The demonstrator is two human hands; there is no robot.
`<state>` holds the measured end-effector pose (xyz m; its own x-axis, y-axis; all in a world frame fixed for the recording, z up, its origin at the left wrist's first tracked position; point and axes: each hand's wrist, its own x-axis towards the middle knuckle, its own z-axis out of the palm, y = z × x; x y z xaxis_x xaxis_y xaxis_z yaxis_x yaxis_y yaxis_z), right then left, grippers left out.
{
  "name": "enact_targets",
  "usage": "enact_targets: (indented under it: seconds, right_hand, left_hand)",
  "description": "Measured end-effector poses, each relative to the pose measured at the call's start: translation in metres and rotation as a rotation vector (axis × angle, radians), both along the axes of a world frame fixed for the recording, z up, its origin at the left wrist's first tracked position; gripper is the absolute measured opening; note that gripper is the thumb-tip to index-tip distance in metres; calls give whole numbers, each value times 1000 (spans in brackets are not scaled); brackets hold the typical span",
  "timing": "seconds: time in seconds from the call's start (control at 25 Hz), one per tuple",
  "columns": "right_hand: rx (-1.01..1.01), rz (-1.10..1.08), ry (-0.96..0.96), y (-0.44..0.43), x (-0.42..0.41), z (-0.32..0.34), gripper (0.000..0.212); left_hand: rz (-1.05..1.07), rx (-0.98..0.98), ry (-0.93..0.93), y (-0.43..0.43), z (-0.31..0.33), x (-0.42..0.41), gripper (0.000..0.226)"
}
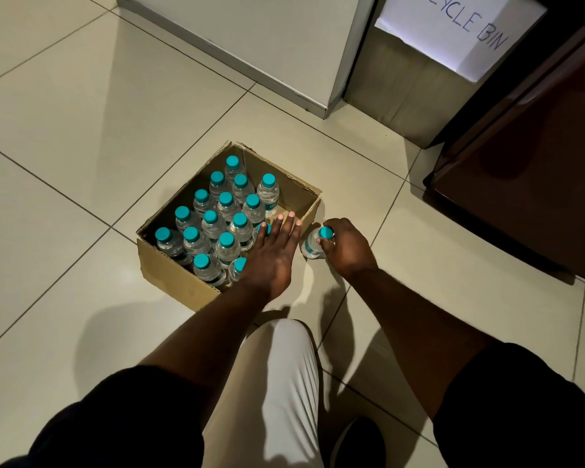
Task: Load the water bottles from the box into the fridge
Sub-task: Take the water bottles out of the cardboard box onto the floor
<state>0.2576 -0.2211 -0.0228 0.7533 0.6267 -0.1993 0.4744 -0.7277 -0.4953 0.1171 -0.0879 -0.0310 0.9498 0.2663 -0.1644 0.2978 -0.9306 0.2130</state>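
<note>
An open cardboard box (169, 271) sits on the tiled floor, holding several small clear water bottles (227, 246) with teal caps, all upright. My left hand (274, 251) reaches flat over the box's right side, fingers straight, above a bottle cap at the edge. My right hand (347, 248) grips one bottle (313, 246) by its neck and cap; that bottle stands on the floor just outside the box's right wall. A dark brown fridge (527, 184) with its door shut stands at the right.
A metal bin (406, 82) with a paper sign reading "RECYCLE BIN" stands behind, left of the fridge. A white cabinet (257, 38) is at the back. My knee in light trousers (277, 366) is in front of the box, and a dark shoe (358, 444) is lower down.
</note>
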Motion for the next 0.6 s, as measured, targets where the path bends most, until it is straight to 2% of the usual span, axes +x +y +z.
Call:
enact_targets:
  seconds: [0.24, 0.36, 0.48, 0.6]
  right_hand:
    - [-39, 71, -13, -5, 1, 14, 46]
    - [-36, 97, -131, -1, -4, 27, 50]
    - [55, 134, -233, 22, -19, 44, 45]
    - [27, 272, -234, 49, -40, 50, 49]
  left_hand:
    - [32, -22, 6, 4, 9, -15, 93]
    - [118, 39, 0, 12, 10, -33, 86]
    - [240, 71, 18, 18, 11, -52, 94]
    - [307, 75, 15, 18, 8, -69, 102]
